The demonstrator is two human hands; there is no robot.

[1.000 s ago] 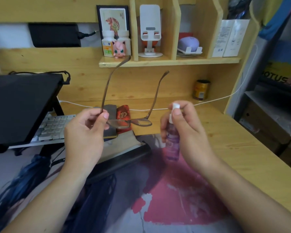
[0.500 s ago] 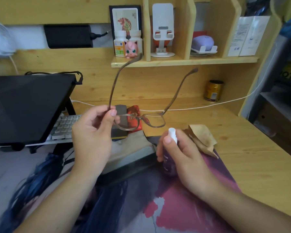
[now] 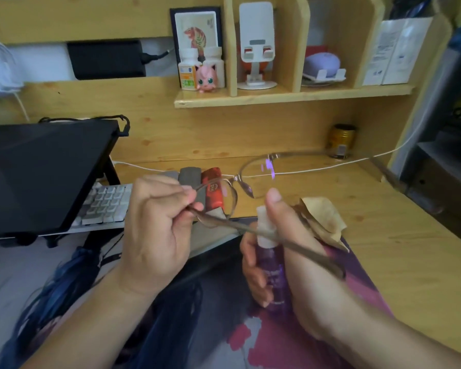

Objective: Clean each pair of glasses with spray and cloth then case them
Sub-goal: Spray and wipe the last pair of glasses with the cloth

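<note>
Thin brown-framed glasses [image 3: 232, 206] held above the desk [image 3: 399, 235], lenses away, one temple crossing in front of the purple spray bottle [image 3: 270, 265]. Left hand [image 3: 155, 230] pinches the frame's left corner; right hand [image 3: 288, 262] wraps the bottle, fingertip atop its white nozzle. Crumpled tan cloth [image 3: 322, 219] lies just behind the right hand, two cases [image 3: 201, 187] and keyboard [image 3: 104, 206] beyond the left.
</note>
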